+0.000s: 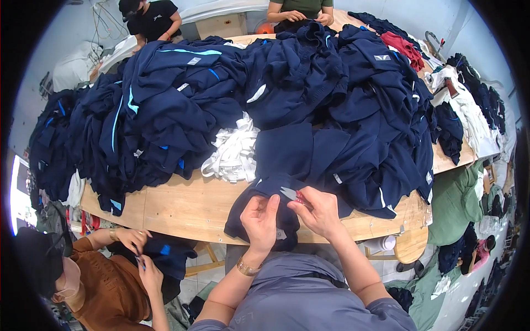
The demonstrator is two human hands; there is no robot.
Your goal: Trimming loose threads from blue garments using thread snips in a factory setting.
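A navy garment [284,151] lies on the wooden table in front of me, its near end hanging over the front edge. My left hand [260,220] is closed, thumb against fingers, pinching the garment's edge; the exact spot between the fingertips is hidden. In my right hand [317,212] is a small pair of thread snips [289,193] with grey blades and a red grip. Their blades point left and away from me, just above the cloth and close to my left fingertips. Beyond my left hand sits a tangled bundle of white strips [234,153].
Big heaps of navy garments [165,105] cover the table's [182,201] far side and right. At lower left a person in a brown shirt [118,281] works close by; two more people sit across. A wooden stool [411,245] stands at the table's right front.
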